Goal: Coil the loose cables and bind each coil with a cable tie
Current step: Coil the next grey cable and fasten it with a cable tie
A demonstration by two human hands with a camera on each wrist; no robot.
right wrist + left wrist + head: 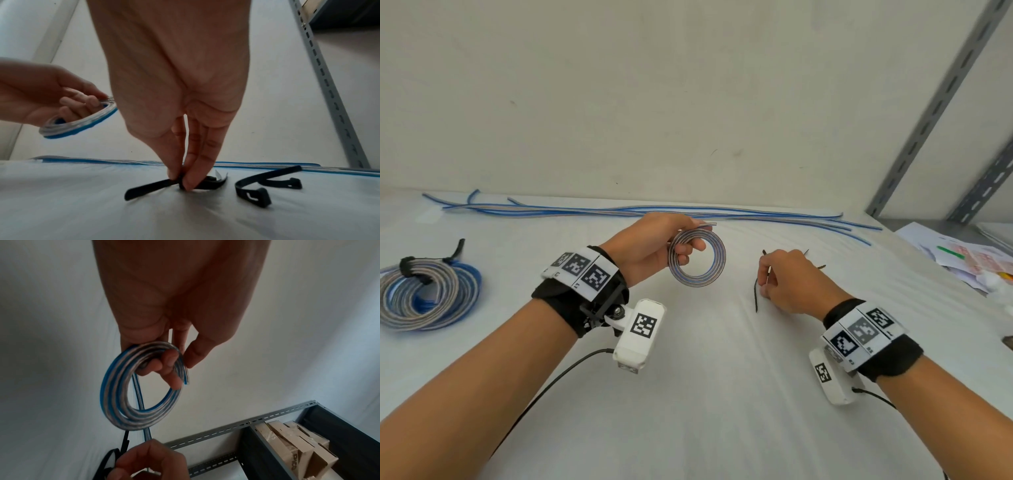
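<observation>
My left hand (pixel 654 245) holds a small coil of blue and clear cable (pixel 697 255) above the white table (pixel 688 377), its fingers curled through the ring (pixel 141 386). To the right, my right hand (pixel 787 277) pinches a black cable tie (pixel 756 294) against the table between thumb and fingertips (pixel 190 181). The tie (pixel 148 189) lies flat with one end sticking out left. More black ties (pixel 252 193) lie just right of it. Several loose cables (pixel 654 209) stretch along the table's far edge.
A larger cable coil (pixel 428 296) bound with black ties lies at the table's left. Papers (pixel 962 257) sit at the right edge. Grey slotted metal shelving (pixel 941 102) rises at the right; cardboard boxes (pixel 292 447) are stored on it. A white wall stands behind.
</observation>
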